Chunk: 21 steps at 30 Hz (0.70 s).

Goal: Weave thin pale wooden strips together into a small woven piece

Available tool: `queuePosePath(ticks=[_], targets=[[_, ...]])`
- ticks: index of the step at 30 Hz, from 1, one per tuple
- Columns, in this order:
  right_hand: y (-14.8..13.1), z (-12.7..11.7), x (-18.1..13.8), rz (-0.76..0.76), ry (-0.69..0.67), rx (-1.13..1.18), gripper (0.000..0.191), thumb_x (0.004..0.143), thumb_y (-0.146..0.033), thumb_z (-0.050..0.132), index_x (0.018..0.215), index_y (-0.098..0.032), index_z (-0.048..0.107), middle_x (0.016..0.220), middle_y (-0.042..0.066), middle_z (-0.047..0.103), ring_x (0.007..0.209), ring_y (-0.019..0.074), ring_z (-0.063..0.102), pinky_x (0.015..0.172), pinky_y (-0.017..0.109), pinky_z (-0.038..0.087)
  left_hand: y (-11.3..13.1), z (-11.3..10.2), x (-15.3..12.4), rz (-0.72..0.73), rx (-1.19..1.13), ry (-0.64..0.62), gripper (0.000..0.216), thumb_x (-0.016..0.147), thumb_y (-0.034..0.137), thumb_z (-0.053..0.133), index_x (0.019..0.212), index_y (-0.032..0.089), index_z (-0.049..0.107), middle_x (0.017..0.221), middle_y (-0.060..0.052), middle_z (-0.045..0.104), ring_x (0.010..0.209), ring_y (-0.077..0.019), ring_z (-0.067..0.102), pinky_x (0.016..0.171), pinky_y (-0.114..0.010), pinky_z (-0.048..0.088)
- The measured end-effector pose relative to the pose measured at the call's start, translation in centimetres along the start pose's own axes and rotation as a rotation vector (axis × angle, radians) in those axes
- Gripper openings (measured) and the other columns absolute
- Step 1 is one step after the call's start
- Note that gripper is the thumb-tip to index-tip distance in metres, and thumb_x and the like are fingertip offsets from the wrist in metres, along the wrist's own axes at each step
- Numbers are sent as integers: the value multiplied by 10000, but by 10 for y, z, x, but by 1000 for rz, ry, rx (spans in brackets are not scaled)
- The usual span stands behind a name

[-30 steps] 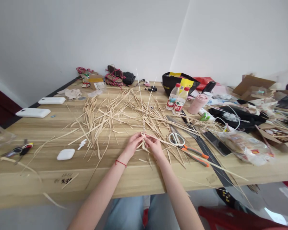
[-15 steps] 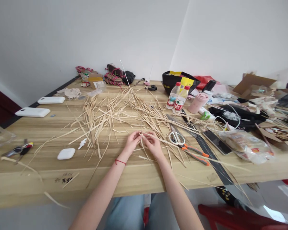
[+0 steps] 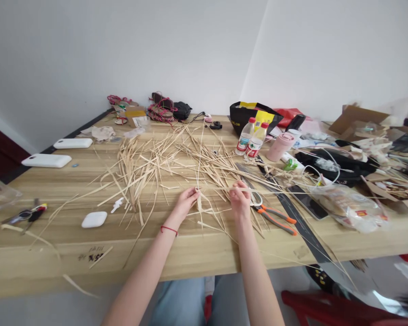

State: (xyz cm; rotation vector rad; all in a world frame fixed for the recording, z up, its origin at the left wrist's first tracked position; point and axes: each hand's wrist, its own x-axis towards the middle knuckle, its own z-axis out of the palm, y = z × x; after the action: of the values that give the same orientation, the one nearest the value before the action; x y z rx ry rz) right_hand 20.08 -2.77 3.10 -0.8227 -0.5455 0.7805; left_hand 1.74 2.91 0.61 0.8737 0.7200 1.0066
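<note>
My left hand pinches the lower end of a thin pale rod, which slants up and away from the fingertips. At that same spot hangs a small knot of dry straw strips, loose ends trailing towards the table edge. To the right, my right hand is closed on a long straw strip that runs from the left fingertips through its fingers and on to the right. Beyond both hands lies a broad heap of straw strips. White-handled scissors lie just beside my right hand.
Orange-handled pliers, a phone and a dark metal ruler lie at right. Behind them stand two bottles, a pink cup and a black bag. A white case sits at left.
My right hand has moved right, away from my left hand, drawing the straw strip out sideways. The rod has swung from leaning left to nearly upright.
</note>
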Motion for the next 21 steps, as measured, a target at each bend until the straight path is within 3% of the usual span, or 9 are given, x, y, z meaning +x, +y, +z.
queuePosePath(ticks=[7, 10, 13, 16, 21], targets=[[-6, -9, 2, 8, -15, 171, 230, 700, -409, 640, 848, -235, 619, 867, 36, 599, 697, 144, 533, 682, 313, 470, 1, 2, -3, -14, 57, -76, 253, 669, 208, 749, 910, 167, 684, 918, -43, 676, 838, -148, 598, 800, -267, 442], [-4, -11, 4, -10, 1, 139, 331, 743, -565, 576, 769, -236, 601, 830, 35, 596, 651, 141, 505, 663, 319, 466, 0, 1, -2, -2, 74, -79, 268, 671, 215, 750, 926, 168, 683, 923, -49, 680, 840, -152, 600, 799, -268, 449], [0, -10, 6, -29, -10, 139, 423, 697, -661, 596, 702, -238, 571, 783, 13, 578, 601, 122, 467, 629, 298, 455, -2, -1, -1, 7, 81, -66, 294, 662, 220, 756, 941, 165, 681, 950, -56, 679, 867, -156, 601, 815, -271, 452], [3, -10, 7, -24, -42, 193, 431, 666, -662, 639, 693, -240, 555, 744, -17, 543, 565, 101, 439, 607, 271, 449, -4, -3, 0, 8, 80, -33, 322, 660, 214, 758, 969, 169, 679, 993, -64, 675, 901, -158, 602, 844, -283, 453], [6, -13, 11, -47, 31, 131, 357, 770, -604, 574, 780, -248, 587, 825, -4, 594, 619, 105, 502, 663, 276, 479, -6, -5, 0, -5, 66, -1, 412, 648, 173, 759, 1049, 189, 666, 1091, -82, 647, 935, -153, 602, 838, -276, 465]])
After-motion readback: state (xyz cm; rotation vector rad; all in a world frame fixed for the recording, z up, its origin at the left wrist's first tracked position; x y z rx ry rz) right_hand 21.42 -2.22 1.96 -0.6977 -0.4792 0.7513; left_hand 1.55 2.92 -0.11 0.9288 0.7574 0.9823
